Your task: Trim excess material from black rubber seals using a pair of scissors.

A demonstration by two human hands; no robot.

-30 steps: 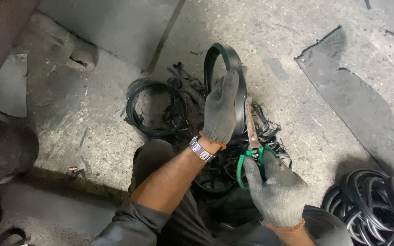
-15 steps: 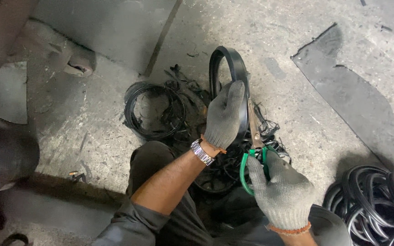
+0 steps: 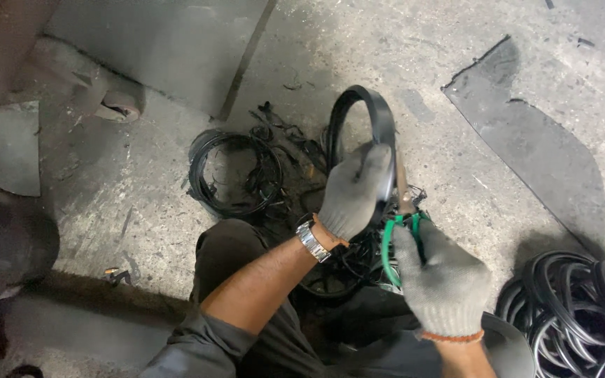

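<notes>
A rough grey concrete floor [image 3: 456,63] fills the view. A loose coil of thin black wire [image 3: 236,171] lies on it as the landmark. Left of the coil and farther back sits a small caster wheel [image 3: 122,106]. Far right of the coil and nearer the camera lies a heap of thick black rubber rings [image 3: 586,315]. Right of the coil and farther back, a dark patch [image 3: 533,140] marks the floor. Far left of it stands a dark round metal part [image 3: 1,245].

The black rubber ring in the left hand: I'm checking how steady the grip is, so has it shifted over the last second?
Cannot tell: the black rubber ring sits about as far from the dark floor patch as before; small shifts match camera movement.
</notes>
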